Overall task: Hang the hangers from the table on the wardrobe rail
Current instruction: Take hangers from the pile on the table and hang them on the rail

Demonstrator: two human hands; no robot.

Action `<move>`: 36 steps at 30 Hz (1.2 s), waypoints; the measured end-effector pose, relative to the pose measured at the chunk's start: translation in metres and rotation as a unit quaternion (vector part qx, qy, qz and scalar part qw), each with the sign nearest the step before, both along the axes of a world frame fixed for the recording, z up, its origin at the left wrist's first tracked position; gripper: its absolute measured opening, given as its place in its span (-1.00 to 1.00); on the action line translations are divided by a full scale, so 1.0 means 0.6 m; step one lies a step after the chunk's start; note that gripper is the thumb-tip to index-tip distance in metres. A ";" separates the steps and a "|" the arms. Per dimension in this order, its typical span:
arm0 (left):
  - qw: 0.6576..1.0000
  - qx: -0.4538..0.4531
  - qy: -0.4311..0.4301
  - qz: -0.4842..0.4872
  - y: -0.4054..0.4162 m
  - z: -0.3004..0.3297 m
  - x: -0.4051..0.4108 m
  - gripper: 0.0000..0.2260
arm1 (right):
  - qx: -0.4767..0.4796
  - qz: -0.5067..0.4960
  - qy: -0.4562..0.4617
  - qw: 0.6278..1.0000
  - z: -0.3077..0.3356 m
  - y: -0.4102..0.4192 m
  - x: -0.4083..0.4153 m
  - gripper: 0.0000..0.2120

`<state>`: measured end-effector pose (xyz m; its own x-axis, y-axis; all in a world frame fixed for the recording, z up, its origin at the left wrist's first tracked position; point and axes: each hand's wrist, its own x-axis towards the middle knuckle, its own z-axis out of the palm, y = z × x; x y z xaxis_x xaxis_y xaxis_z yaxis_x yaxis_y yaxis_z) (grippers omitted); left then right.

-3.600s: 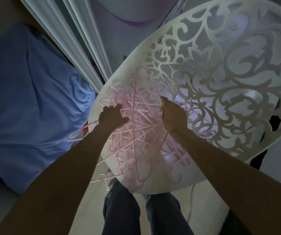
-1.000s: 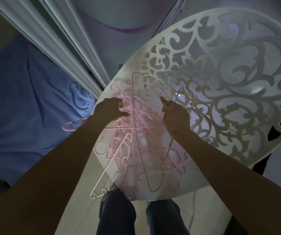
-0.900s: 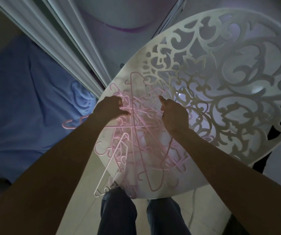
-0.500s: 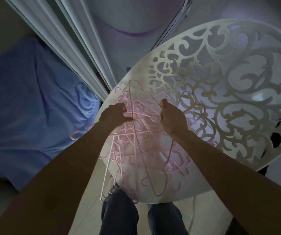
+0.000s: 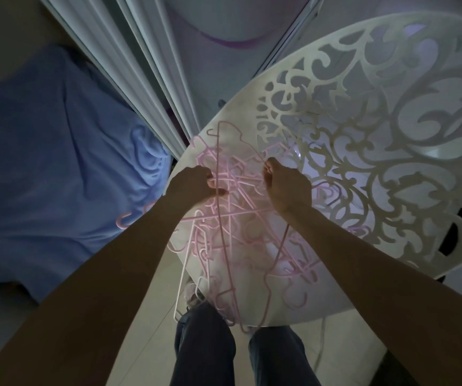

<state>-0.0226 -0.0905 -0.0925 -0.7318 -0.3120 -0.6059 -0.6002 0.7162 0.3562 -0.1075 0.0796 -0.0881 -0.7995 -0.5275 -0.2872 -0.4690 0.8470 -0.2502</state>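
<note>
1. Since the earlier frame the tangle has been drawn slightly toward the near table edge; a white hanger [image 5: 183,277] is now slid over the rim, hanging past it above the floor.
2. The left hand [image 5: 193,185] is curled around strands at the left of the pink hangers [image 5: 232,227]; fingers are closed on them.
3. The right hand [image 5: 288,188] is closed on hanger wire at the pile's right side; a thin pink loop is seen running down from it.
4. Hands are held apart, pile between them.
5. The hangers are piled in a knot on the near-left part of the white cut-out table [image 5: 391,151]; one hook [image 5: 122,222] is stuck out left past the rim.
6. A blue sheet [image 5: 51,151] lies left of the table; white sliding-door rails [image 5: 140,65] run behind; dark trouser legs [image 5: 204,355] are seen below.
</note>
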 end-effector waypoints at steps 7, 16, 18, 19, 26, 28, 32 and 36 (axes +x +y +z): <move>0.998 0.055 0.016 -0.029 -0.011 -0.013 0.003 -0.43 | -0.042 0.051 -0.076 0.995 -0.026 -0.031 0.005 -0.68; 0.988 0.027 0.094 -0.121 0.001 -0.009 -0.016 -0.52 | -0.087 -0.070 -0.170 0.979 -0.040 -0.065 -0.005 -0.68; 0.987 0.040 0.097 -0.124 0.000 -0.007 -0.018 -0.53 | -0.092 -0.097 -0.160 0.978 -0.044 -0.068 -0.011 -0.59; 0.985 0.043 0.098 -0.132 0.000 -0.007 -0.019 -0.53 | -0.092 -0.087 -0.150 0.980 -0.046 -0.069 -0.014 -0.56; 0.988 0.015 0.085 -0.130 -0.011 -0.024 -0.016 -0.49 | -0.053 -0.088 -0.139 0.985 -0.047 -0.087 -0.025 -0.71; 0.994 0.030 0.078 -0.068 -0.018 -0.030 -0.011 -0.61 | -0.054 -0.101 -0.149 0.982 -0.047 -0.082 -0.025 -0.74; 0.992 0.016 0.104 -0.066 -0.020 -0.017 -0.003 -0.73 | -0.054 -0.097 -0.140 0.984 -0.041 -0.068 -0.028 -0.67; 0.990 0.006 0.107 -0.091 -0.023 -0.017 0.008 -0.70 | -0.044 -0.088 -0.135 0.986 -0.038 -0.066 -0.029 -0.63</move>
<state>-0.0176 -0.1043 -0.1029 -0.8874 -0.1571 -0.4334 -0.3717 0.7999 0.4711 -0.1249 0.0403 -0.1107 -0.7816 -0.4207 -0.4605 -0.2241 0.8784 -0.4222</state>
